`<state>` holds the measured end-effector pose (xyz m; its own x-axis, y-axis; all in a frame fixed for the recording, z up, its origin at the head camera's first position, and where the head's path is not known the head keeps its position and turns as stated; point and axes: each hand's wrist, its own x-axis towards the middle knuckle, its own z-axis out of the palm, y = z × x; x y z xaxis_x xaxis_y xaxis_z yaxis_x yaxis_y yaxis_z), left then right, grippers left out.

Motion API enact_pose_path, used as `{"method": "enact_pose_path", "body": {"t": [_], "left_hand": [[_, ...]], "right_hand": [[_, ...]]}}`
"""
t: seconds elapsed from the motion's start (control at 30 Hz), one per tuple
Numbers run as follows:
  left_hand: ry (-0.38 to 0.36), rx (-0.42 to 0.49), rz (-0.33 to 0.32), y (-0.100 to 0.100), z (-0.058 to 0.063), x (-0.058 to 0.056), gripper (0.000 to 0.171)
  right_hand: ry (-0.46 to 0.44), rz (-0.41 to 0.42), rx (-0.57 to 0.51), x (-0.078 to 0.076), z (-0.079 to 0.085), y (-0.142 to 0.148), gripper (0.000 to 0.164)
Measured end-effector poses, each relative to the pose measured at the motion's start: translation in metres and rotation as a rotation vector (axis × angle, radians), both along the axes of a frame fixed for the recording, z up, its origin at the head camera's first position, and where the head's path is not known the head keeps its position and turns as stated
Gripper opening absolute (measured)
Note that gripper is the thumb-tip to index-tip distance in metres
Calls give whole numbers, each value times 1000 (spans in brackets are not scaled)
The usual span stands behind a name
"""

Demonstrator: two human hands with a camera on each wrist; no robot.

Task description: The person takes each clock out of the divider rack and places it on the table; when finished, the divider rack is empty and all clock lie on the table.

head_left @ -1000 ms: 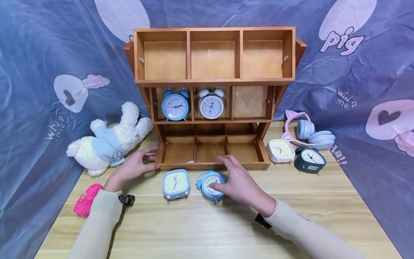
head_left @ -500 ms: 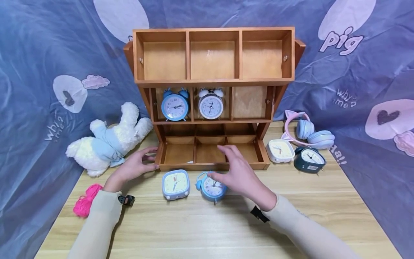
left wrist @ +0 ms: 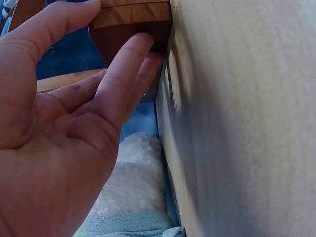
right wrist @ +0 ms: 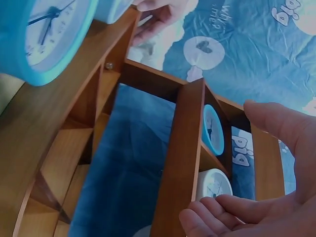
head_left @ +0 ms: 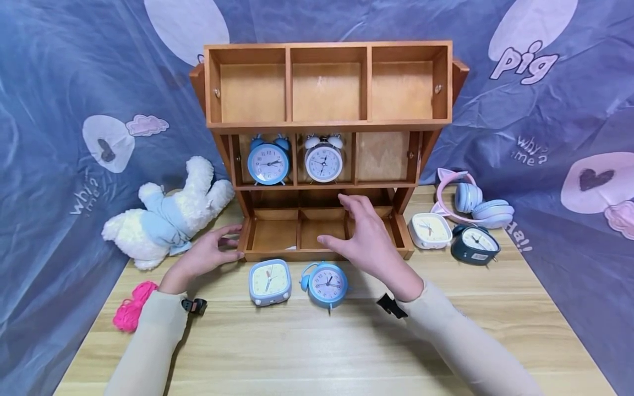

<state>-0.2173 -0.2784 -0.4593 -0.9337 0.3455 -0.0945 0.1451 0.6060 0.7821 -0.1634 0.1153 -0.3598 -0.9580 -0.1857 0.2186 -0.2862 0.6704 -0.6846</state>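
My left hand (head_left: 205, 254) rests its fairly straight fingers against the left end of a wooden shelf (head_left: 327, 254); its thumb touches the front corner in the left wrist view. Holding nothing, my right hand (head_left: 369, 242) overlaps the bottom tier's middle and right compartments, thumb and fingers spread apart. Just below it, a round light-blue alarm clock (head_left: 328, 284) lies turned on its side on the table. To that clock's left is a square blue clock (head_left: 269, 280). The middle tier holds a blue twin-bell clock (head_left: 268, 163) and a white twin-bell clock (head_left: 323, 163).
Right of the shelf are a white square clock (head_left: 430, 230), a dark green clock (head_left: 475, 244) and cat-ear headphones (head_left: 468, 197). On the left lie a white plush toy (head_left: 165, 217) and pink yarn (head_left: 134, 306). A printed blue cloth (head_left: 525, 121) hangs behind.
My right hand has let go of the round light-blue clock and moved up and away, over the bottom tier. The clock stays on the table. My left hand has not moved.
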Motion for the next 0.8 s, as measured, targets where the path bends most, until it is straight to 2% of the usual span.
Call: {"method": "enact_pose_path", "body": {"t": [0.8], "left_hand": [[20, 10, -6, 0, -1, 0, 77]], "right_hand": [[112, -54, -157, -29, 12, -16, 92]]}}
